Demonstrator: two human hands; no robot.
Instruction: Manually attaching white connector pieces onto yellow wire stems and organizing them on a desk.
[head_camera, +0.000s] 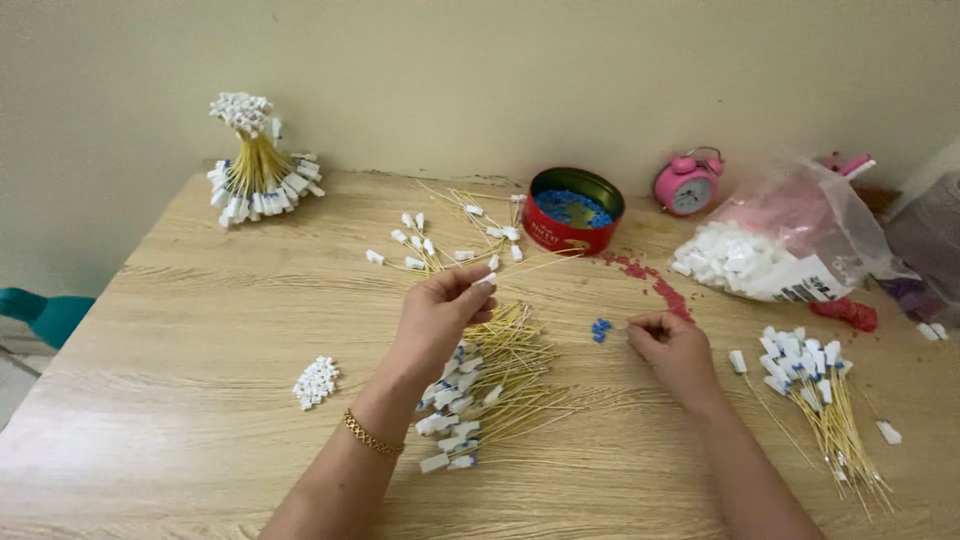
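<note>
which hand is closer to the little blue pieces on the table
Right. The right hand rests just beside the blue pieces; the left hand is raised farther off, pinching a white-tipped stick.

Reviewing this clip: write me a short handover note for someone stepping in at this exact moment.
Left hand: raised, pinching one yellow stick with a white cap.
Right hand: on the table, fingertips beside the small blue pieces.
Done, by the look of it: capped sticks with blue inserts piled under the left hand and at right; a tied bundle at the back.
Left: loose capped sticks near the red tin, bag of white caps.
</note>
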